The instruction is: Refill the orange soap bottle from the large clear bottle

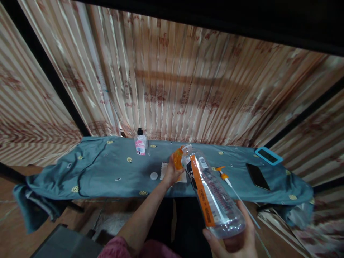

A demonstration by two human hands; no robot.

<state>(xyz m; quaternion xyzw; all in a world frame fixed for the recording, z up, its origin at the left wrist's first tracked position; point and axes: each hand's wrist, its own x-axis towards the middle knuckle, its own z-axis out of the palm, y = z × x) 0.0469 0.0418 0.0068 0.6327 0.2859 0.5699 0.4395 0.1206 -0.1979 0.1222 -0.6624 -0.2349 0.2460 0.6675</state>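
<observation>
My right hand [236, 242] is wrapped around the base of a large clear plastic bottle [215, 195] with an orange and black label. The bottle leans over, its mouth toward the far side of the table. In my left hand [172, 172] is a smaller see-through orange bottle [178, 158], held right at the clear bottle's mouth. Whether the two touch cannot be made out. Below the left hand lies a pale scalloped-edge cloth or paper [163, 170], partly hidden. A round white cap [154, 176] rests left of it. An orange-and-white pump head [224, 176] with a long tube lies to the right.
A teal patterned cloth [99, 175] covers the narrow table. On it stand a clear bottle with a black cap and pink label [140, 145], a dark phone [257, 176] and a blue-framed device [268, 156]. A pleated curtain [172, 82] hangs behind, between dark poles.
</observation>
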